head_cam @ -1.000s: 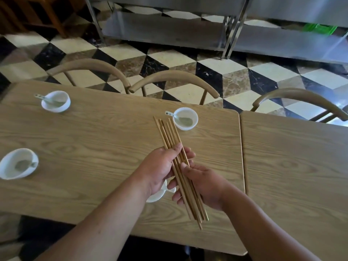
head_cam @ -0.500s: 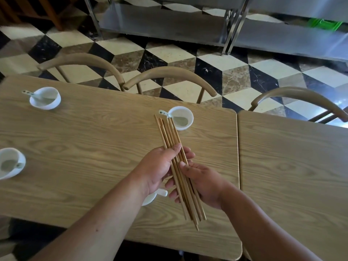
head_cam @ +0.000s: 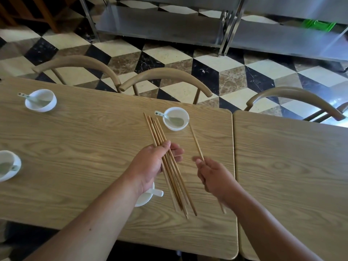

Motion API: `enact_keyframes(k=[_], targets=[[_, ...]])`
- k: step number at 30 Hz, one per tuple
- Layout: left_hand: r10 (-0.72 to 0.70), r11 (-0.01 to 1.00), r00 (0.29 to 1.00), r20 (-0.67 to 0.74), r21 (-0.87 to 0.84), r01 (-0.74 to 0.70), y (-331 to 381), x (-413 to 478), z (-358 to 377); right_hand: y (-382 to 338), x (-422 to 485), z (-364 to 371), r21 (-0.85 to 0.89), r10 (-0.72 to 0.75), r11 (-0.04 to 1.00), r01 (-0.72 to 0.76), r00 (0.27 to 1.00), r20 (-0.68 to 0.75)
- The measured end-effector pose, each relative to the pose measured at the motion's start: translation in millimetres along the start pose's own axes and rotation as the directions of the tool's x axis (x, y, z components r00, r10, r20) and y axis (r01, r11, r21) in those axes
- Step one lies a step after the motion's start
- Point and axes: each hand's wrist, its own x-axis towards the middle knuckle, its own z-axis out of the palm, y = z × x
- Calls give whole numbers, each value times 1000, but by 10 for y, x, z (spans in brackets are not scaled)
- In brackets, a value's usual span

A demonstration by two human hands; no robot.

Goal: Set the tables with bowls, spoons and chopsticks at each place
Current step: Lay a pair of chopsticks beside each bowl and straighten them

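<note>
1. Over the near right of the left table point(head_cam: 75, 140), the bundle point(head_cam: 156, 132) of chopsticks has its long axis running from 11 o'clock to 5 o'clock. Its far tips are just beside the far bowl point(head_cam: 176, 119), and its near ends are fanned out.
2. The left hand point(head_cam: 152, 166) grips the bundle about mid-length, with the thumb curled over the top and the fingers wrapped beneath.
3. The right hand point(head_cam: 214, 178), apart from the left at its 3 o'clock, pinches a separate stick point(head_cam: 197, 145) between thumb and fingertips. Whether this is one stick or a pair cannot be told. It lies nearly parallel to the bundle, tip toward 11 o'clock, with its other end showing below the wrist.
4. A near bowl point(head_cam: 145, 199) sits partly hidden under the left wrist, with a spoon handle point(head_cam: 157, 193) sticking out at 3 o'clock.
5. The far bowl holds a spoon point(head_cam: 160, 114). Two more bowls with spoons stand at 10 o'clock point(head_cam: 41, 100) and 9 o'clock point(head_cam: 7, 164).
6. A right table point(head_cam: 291, 166) butts against the left one.
7. Three chairs point(head_cam: 165, 72) line the far side. Beyond them are a cube-pattern tiled floor point(head_cam: 216, 63) and steel shelves point(head_cam: 160, 25).
</note>
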Motion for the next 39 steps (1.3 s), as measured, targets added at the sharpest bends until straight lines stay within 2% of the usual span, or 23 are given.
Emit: enact_keyframes(k=[3,7,8,10,12,13,14,17,20,22,26,30,32,39], targets=[[0,1000,1000,16,26,0,14,-32,24,-53,-5,-87,51,0,999,2,1000,-20],[4,997,1000,29,82,-6,11,-61,47,-104,16,-128,-90,-116,989,113,993,-29],[3,996,1000,28,86,-6,12,-68,49,-132,-5,-112,-60,-107,993,105,994,-29],[8,996,1000,24,90,-10,13,-78,47,-212,-59,-88,107,-45,993,45,999,-8],[17,995,1000,20,96,-19,12,-88,40,-284,-94,-88,322,27,945,-65,992,120],[22,995,1000,21,100,-24,11,-93,36,-305,-110,-89,373,42,922,-108,983,180],[26,994,999,23,104,-28,9,-99,30,-307,-110,-92,354,39,929,-108,980,197],[29,994,999,25,105,-32,13,-121,7,-265,-77,-78,58,-31,998,25,994,109],[31,993,999,21,115,-33,10,-143,-8,-252,-41,-57,-233,-142,962,143,990,19],[40,990,999,19,136,-42,4,-153,-16,-282,-40,-36,-342,-173,925,166,985,10],[94,981,995,-32,171,-88,-30,-130,-33,-326,-40,49,-201,-104,972,119,991,85],[93,991,993,-72,101,-86,-59,-92,-58,-300,-36,195,-164,-100,979,120,987,126],[79,995,996,-51,58,-76,-72,-95,-52,-269,-21,253,-147,-99,982,121,984,149],[79,993,997,-6,92,-78,-98,-99,-17,-214,18,314,2,-132,991,134,966,221]])
